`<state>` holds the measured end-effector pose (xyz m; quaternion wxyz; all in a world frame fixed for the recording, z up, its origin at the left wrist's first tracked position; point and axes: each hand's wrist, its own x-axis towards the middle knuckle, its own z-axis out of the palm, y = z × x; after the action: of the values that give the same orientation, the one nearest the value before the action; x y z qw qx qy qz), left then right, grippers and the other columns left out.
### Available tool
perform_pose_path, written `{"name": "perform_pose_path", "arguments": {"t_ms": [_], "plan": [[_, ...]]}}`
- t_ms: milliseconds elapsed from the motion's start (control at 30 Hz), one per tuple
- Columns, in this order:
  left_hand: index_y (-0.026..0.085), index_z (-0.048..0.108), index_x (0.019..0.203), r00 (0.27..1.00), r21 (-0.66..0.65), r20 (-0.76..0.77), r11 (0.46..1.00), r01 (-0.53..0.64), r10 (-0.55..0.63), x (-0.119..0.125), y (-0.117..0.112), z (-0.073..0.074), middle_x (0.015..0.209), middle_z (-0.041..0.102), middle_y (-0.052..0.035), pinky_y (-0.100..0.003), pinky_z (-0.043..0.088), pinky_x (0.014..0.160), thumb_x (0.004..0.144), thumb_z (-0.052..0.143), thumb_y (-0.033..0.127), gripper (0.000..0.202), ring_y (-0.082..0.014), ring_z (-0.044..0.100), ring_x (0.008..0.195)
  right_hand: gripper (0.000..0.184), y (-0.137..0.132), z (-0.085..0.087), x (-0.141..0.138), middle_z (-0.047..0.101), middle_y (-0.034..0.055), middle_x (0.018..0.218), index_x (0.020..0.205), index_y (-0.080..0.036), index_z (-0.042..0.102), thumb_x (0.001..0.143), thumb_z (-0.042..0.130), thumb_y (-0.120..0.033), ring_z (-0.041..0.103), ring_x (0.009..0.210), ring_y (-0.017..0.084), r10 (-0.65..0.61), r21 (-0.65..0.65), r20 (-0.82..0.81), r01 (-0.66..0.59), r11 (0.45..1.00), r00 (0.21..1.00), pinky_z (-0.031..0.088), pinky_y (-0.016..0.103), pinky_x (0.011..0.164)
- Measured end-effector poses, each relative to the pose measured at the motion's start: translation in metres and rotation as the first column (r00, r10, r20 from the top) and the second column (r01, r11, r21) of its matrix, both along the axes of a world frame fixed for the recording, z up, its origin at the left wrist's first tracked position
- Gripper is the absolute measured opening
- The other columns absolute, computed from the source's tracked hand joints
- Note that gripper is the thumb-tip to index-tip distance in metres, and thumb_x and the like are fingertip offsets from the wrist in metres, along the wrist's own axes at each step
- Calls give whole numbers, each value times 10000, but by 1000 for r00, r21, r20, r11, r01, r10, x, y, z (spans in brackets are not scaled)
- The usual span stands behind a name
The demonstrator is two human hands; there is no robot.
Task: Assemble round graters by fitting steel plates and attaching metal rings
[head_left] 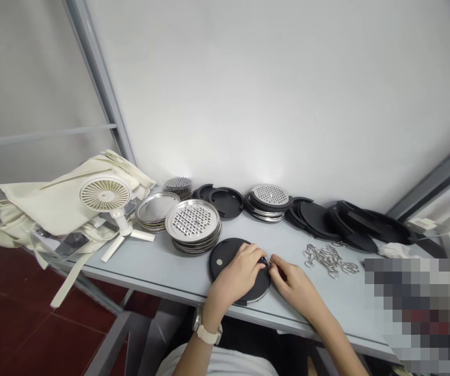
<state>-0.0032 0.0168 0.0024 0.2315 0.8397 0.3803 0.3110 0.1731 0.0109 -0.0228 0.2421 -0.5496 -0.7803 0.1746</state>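
A round black plate (225,253) with a pale dot lies near the table's front edge, a strip of metal rim showing at its lower right. Across it rests my left hand (238,274), its fingers curled closed near the plate's right edge. At that edge my right hand (289,282) pinches a small shiny metal piece, mostly hidden by the fingertips. To the right is a loose pile of bent wire loops (329,259). Left of the plate stands a stack of round metal grater discs (193,224).
Plain metal discs (157,209) and another grater pile (178,184) stand behind left. Black rings (227,202), a grater disc on a black holder (270,196) and black plates (319,219) line the wall. A small fan (105,196) and cream bag (60,193) occupy the left end.
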Motion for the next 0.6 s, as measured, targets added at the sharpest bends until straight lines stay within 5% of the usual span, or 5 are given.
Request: {"name": "perform_pose_path", "arguments": {"t_ms": [600], "plan": [[204, 543, 1057, 1000, 10, -26, 1000, -4, 4, 1, 0, -1, 1077, 547, -35, -330, 408, 939, 931, 416, 139, 190, -182, 461, 1051, 202, 2, 0, 1, 434, -56, 564, 710, -239, 359, 908, 340, -277, 429, 489, 129, -25, 21, -34, 26, 999, 999, 316, 236, 520]]}}
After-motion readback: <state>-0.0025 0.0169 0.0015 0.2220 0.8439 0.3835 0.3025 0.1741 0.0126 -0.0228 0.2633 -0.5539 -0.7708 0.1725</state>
